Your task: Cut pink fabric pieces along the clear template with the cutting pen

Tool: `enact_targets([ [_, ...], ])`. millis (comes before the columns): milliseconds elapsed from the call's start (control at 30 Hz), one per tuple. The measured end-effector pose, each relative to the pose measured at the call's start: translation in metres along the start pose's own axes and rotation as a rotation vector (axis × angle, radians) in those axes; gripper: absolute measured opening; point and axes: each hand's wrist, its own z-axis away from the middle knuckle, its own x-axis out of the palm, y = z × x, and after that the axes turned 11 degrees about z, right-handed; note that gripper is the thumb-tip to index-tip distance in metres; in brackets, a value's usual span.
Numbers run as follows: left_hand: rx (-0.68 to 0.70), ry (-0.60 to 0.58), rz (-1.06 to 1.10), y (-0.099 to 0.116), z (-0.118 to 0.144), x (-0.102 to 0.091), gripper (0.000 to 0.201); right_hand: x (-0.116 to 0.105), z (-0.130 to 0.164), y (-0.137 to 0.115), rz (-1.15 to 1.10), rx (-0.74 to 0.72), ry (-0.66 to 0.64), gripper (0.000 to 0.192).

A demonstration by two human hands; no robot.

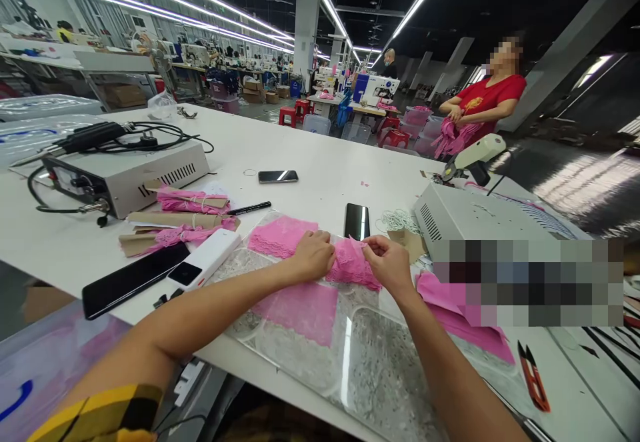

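Note:
Both my hands are at a stack of pink lace pieces [355, 267] on a clear-covered, marble-patterned board [380, 342]. My left hand [314, 255] is curled with its fingertips on the stack's left edge. My right hand [389, 261] pinches the upper right corner of the top lace piece between thumb and fingers. Left of the stack lies a second pile of pink lace [280, 235], partly behind my left hand. Nearer to me, a single sheer pink piece [300, 312] lies flat on the board. Pink fabric panels [460, 315] lie beyond my right forearm.
A dark phone [357, 221] lies behind the stack, another phone [278, 176] farther back. At left are a control box [125, 179], tied pink bundles [193, 201], a white power bank [205, 260] and a black tablet-like slab [133, 281]. Red thread snips [534, 379] lie at right. A person in red [493, 95] stands beyond.

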Motion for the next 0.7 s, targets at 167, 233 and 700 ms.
enact_targets([
  [167, -0.022, 0.019, 0.018, 0.028, 0.002, -0.001, 0.027, -0.005, -0.003, 0.001, -0.04, 0.043, 0.048, 0.027],
  [233, -0.05, 0.03, 0.039, 0.045, -0.002, 0.007, 0.038, -0.008, -0.003, 0.0, -0.043, 0.064, 0.079, 0.028],
  [700, 0.18, 0.004, 0.061, 0.087, 0.004, 0.029, 0.016, -0.104, 0.087, 0.034, 0.204, 0.27, 0.236, 0.028],
])
